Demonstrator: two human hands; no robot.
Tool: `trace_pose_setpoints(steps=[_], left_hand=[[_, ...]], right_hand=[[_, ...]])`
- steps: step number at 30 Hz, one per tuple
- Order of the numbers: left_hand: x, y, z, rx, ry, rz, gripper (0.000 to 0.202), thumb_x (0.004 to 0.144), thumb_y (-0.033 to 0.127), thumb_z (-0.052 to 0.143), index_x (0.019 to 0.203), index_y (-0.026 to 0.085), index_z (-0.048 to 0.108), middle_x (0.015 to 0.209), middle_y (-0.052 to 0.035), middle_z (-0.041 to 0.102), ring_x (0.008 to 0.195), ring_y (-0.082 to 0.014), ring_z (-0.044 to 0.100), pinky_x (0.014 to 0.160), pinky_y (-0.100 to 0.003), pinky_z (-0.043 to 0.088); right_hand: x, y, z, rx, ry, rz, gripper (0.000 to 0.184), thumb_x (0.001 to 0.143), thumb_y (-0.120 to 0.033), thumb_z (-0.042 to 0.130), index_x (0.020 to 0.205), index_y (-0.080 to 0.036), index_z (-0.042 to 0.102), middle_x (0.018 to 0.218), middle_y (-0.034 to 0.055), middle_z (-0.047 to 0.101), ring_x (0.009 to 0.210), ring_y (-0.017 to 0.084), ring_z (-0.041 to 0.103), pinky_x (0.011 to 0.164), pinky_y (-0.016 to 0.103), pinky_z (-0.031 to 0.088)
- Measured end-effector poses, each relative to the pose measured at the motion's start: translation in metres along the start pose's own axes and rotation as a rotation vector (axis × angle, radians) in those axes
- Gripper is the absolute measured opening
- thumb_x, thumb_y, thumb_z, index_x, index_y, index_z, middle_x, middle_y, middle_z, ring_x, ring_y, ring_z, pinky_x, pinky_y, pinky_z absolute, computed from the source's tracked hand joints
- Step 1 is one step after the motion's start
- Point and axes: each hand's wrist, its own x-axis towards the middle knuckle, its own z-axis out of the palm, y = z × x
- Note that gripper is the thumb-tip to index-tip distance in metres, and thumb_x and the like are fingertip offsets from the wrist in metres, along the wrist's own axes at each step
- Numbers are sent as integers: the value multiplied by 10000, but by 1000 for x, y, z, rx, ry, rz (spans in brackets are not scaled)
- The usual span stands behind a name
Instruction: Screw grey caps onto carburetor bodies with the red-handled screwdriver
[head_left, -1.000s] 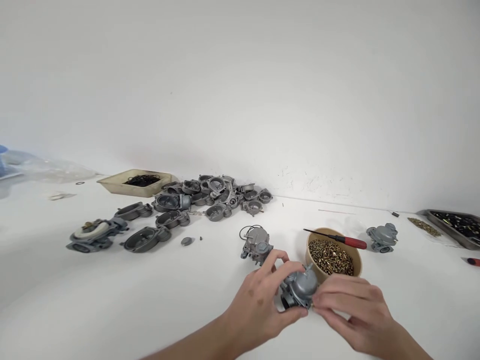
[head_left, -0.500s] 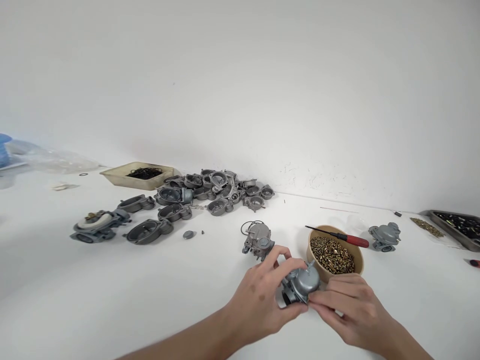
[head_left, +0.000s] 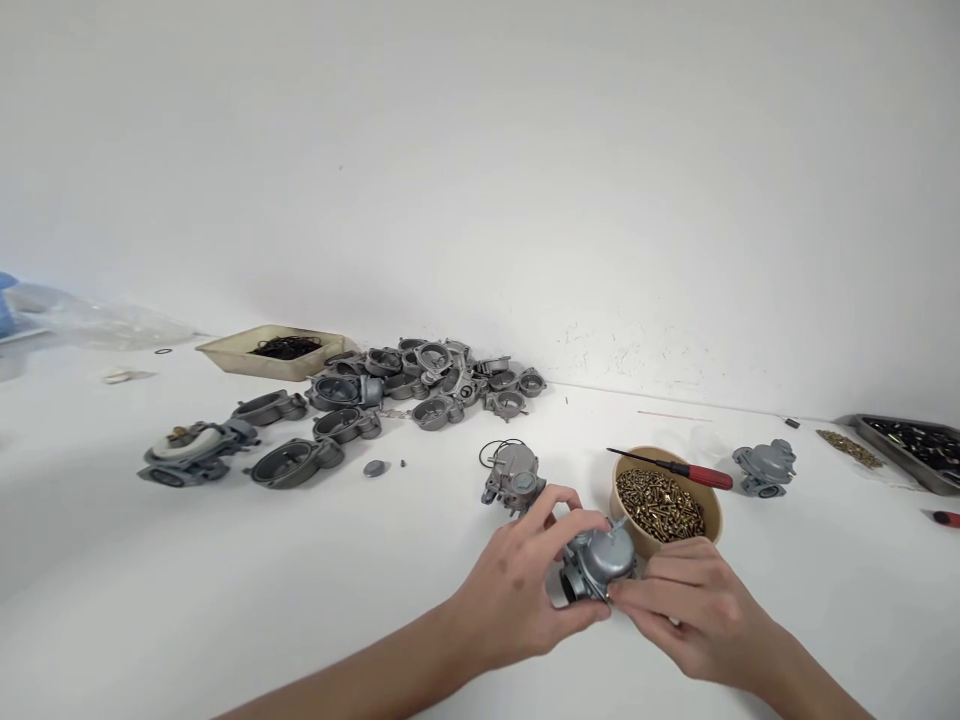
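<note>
My left hand point(head_left: 517, 585) is wrapped round a grey metal carburetor point(head_left: 609, 555) with a domed cover, thumb low and fingers over the top. At the cover's near right edge, my right hand point(head_left: 694, 610) pinches a small screw, mostly hidden by the fingertips; only a brass-coloured glint shows. Just behind the carburetor stands a tan bowl point(head_left: 712, 520) filled with brass-coloured screws point(head_left: 660, 505). A screwdriver point(head_left: 709, 477) with a red handle lies across the bowl's rim. Beyond my left fingers sits another carburetor point(head_left: 514, 472) with a black rubber ring point(head_left: 491, 450) beside it.
Many grey float bowls point(head_left: 435, 410) are heaped toward the wall. A cream tray point(head_left: 217, 355) holds black rings. Farther left rests an opened carburetor point(head_left: 187, 465); on the right are one more carburetor point(head_left: 765, 468), loose screws point(head_left: 849, 448) and a dark metal tray point(head_left: 900, 460).
The whole view has shifted slightly. Both hands stay on the carburetor, and my right fingertips have moved a little along its near edge.
</note>
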Motion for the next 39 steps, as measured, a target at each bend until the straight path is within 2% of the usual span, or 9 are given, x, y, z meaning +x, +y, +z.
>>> trace_pose_setpoints(steps=[4, 10, 15, 18, 23, 28, 33, 36, 39], left_hand=[[-1, -2, 3, -7, 7, 14, 595, 752, 340, 891, 1266, 323, 592, 1279, -44, 548, 674, -132, 592, 574, -272, 491], [-1, -1, 4, -46, 17, 21, 533, 791, 285, 832, 1266, 312, 590, 1283, -59, 544, 675, -123, 595, 601, -271, 515], [0, 0, 5, -78, 24, 28, 495, 797, 249, 735, 1265, 298, 580, 1297, -75, 543, 656, -115, 579, 599, -268, 534], [0, 3, 4, -79, 16, 36, 511, 772, 224, 700, 1260, 299, 569, 1303, -72, 562, 686, -132, 593, 644, -286, 565], [-1, 7, -1, -67, -46, -25, 508, 806, 211, 647, 1292, 332, 558, 1387, -59, 541, 737, -149, 627, 673, -306, 584], [-1, 5, 1, -54, -30, 7, 527, 784, 241, 707, 1282, 319, 554, 1388, -70, 560, 768, -176, 649, 722, -339, 597], [-1, 1, 5, -19, -8, 20, 533, 808, 372, 818, 1274, 314, 568, 1409, -90, 554, 867, -214, 674, 728, -338, 597], [-1, 1, 5, -33, -14, 15, 473, 849, 360, 784, 1269, 306, 573, 1413, -93, 561, 876, -210, 683, 711, -322, 596], [-2, 2, 3, -43, -15, 21, 466, 842, 318, 762, 1268, 308, 572, 1418, -91, 565, 922, -225, 689, 718, -326, 601]], right_hand=[[2, -1, -1, -25, -6, -17, 276, 1052, -139, 508, 958, -180, 764, 583, -42, 555, 484, 111, 373, 473, 275, 331], [0, -3, 5, -87, 17, -12, 287, 1045, -127, 510, 867, -166, 733, 583, -39, 549, 480, 104, 364, 463, 286, 313], [-1, -5, 9, -105, 60, -20, 237, 1038, -118, 527, 948, -153, 744, 617, -31, 608, 486, 102, 436, 471, 285, 352], [1, -4, 8, -64, 50, -29, 234, 1036, -117, 521, 1001, -138, 751, 606, -34, 599, 477, 102, 425, 462, 280, 347], [1, -2, 6, -70, 11, -18, 270, 1049, -131, 510, 947, -172, 756, 605, -41, 595, 472, 97, 403, 457, 280, 306], [1, -3, 7, -69, 8, -7, 287, 1066, -158, 498, 965, -185, 765, 607, -39, 598, 474, 95, 413, 456, 278, 293], [0, -3, 6, -61, -4, 22, 238, 1074, -189, 499, 1083, -197, 737, 639, -44, 649, 484, 91, 491, 478, 267, 351], [-1, -1, 2, -51, -1, 48, 179, 1068, -219, 542, 1183, -177, 672, 634, -60, 657, 493, 88, 537, 499, 255, 406], [-1, 3, -4, -53, -10, 57, 169, 1057, -206, 550, 1196, -184, 644, 633, -64, 623, 496, 91, 532, 509, 252, 435]])
